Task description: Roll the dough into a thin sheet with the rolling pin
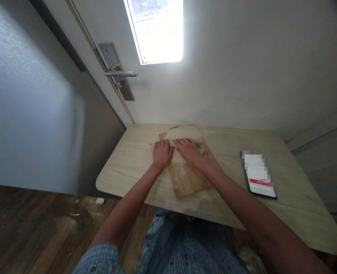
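Observation:
A pale, flattened sheet of dough lies over the far part of a brown board. Across the dough runs a light rolling pin, its left end sticking out past my left hand; dough seems to lap over its right part. My left hand is closed over the pin near the dough's left edge, fingers together. Beside it, my right hand lies over the pin and dough with its fingers curled down. The two hands nearly touch, and the pin beneath them is mostly hidden.
A phone with a partly blurred screen lies on the pale wooden table, right of the board. Behind the table stands a door with a metal handle and a bright window. White scraps lie on the floor at left.

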The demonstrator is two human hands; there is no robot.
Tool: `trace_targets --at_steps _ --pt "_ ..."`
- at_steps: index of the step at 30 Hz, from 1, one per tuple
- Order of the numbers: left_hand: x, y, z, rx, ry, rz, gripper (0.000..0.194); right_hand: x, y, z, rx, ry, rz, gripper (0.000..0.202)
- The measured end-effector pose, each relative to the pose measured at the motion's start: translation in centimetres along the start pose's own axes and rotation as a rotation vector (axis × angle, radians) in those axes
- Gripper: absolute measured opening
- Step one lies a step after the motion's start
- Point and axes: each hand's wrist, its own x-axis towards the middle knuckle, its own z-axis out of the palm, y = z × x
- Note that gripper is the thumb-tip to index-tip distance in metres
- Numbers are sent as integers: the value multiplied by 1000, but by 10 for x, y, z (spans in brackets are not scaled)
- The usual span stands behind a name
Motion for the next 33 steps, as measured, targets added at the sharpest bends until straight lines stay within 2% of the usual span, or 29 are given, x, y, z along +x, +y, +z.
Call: trace_targets --at_steps 4,6,8,10,12,16,19,28,33 --pt "-19 0 -1 -29 -2 26 49 -18 13 -13 -92 -45 -45 33" --pt "-24 4 -5 -57 -15 63 53 -25 19 -18 -94 -30 35 30" --pt "-26 11 -9 -95 -37 143 57 -32 25 -22 -21 25 209 28" --pt "-26 21 -10 -134 -81 227 60 -39 32 -24 148 107 398 25" --pt "-23 32 -8 -160 -133 286 61 -47 40 -24 399 194 527 23" --pt "-13 49 -2 -171 -211 311 62 -66 48 -16 917 298 661 27" --pt "-5 52 0 -166 -238 318 63 -80 46 -6 1113 311 743 33" --pt "1 47 -3 -129 -240 362 53 -90 37 3 1260 396 698 43" --pt "8 43 -5 -59 -221 500 43 -94 37 3 1239 460 724 43"
